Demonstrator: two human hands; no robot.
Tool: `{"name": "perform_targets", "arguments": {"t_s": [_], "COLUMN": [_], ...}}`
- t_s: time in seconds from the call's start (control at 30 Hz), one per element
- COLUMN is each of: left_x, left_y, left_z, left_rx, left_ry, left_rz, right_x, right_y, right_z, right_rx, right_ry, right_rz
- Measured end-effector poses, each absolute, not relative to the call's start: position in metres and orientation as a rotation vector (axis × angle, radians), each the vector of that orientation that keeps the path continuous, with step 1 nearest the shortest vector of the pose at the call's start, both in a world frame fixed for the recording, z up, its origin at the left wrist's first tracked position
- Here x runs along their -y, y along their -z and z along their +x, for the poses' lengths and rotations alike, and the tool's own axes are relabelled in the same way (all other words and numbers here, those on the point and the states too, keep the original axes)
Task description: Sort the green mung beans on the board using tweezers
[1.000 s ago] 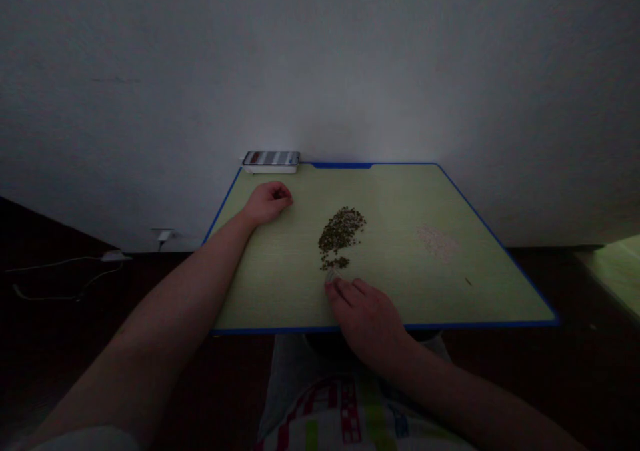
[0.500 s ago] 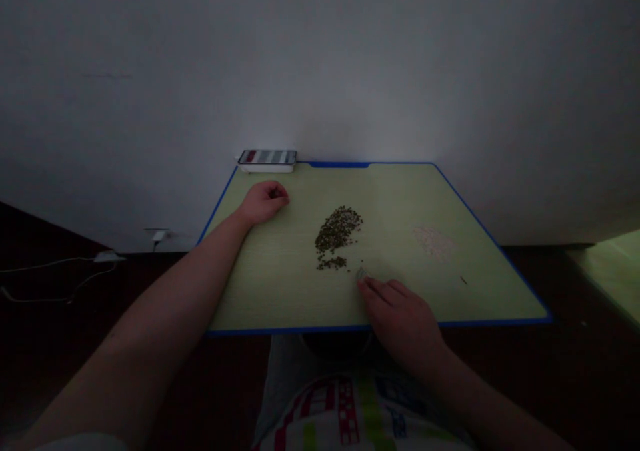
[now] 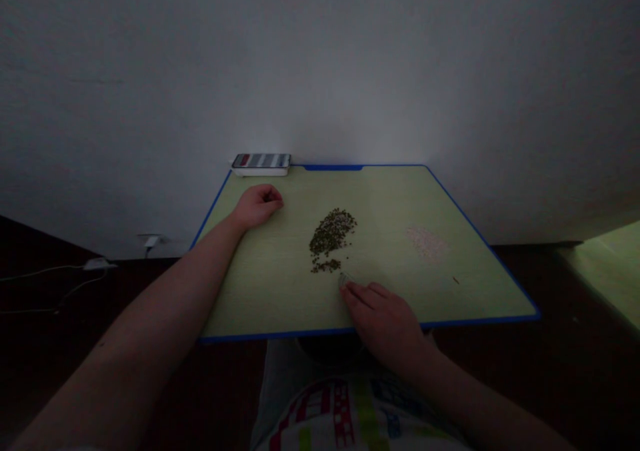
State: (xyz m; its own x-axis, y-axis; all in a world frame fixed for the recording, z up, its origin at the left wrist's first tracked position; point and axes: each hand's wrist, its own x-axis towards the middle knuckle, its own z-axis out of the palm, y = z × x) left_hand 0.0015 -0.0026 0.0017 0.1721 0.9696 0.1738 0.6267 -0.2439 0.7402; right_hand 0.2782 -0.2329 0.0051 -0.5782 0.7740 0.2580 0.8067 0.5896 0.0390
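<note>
My left hand point(image 3: 259, 206) rests on the far left of the table, its fingers loosely curled, and I see nothing in them. Close to the near edge my right hand point(image 3: 383, 318) lies palm down. Its fingertips are closed on a small, thin, greyish see-through piece point(image 3: 344, 278), whose kind is too small to make out. Left of and beyond that piece lies a heap of small dark green-brown grains point(image 3: 332, 231), like beans or seeds. A smaller cluster of the same grains point(image 3: 327, 266) sits just nearer, with a few strays around it.
The pale yellow-green table point(image 3: 270, 291) has a blue rim and stands against a grey wall. A patch of pale grains point(image 3: 427, 243) lies on the right, with a small dark sliver point(image 3: 455, 280) nearer. A phone point(image 3: 262, 161) rests on a white box point(image 3: 261, 171) at the back left corner.
My right hand has shifted slightly left with the see-through piece, closer to the small cluster. The whole view has moved a little. My left hand stays in place on the table.
</note>
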Motion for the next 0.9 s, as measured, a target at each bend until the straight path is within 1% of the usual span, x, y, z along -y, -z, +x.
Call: {"name": "perform_targets", "arguments": {"t_s": [0.23, 0.43, 0.67, 0.9], "left_x": [0.004, 0.003, 0.000, 0.001], "left_y": [-0.004, -0.002, 0.002, 0.001], "left_z": [0.002, 0.002, -0.001, -0.001], "left_rx": [-1.490, -1.484, -1.469, -1.472], "left_ry": [-0.876, -0.879, -0.876, -0.876], "left_rz": [1.926, 1.920, 1.935, 1.943], "right_x": [0.220, 0.216, 0.208, 0.195], "right_y": [-0.007, -0.011, -0.007, -0.004], "right_z": [0.265, 0.271, 0.298, 0.338], "right_rx": [2.589, 2.571, 2.467, 2.262], "right_ry": [0.155, 0.200, 0.226, 0.309], "right_rz": [-1.456, -1.535, -1.752, -1.830]}}
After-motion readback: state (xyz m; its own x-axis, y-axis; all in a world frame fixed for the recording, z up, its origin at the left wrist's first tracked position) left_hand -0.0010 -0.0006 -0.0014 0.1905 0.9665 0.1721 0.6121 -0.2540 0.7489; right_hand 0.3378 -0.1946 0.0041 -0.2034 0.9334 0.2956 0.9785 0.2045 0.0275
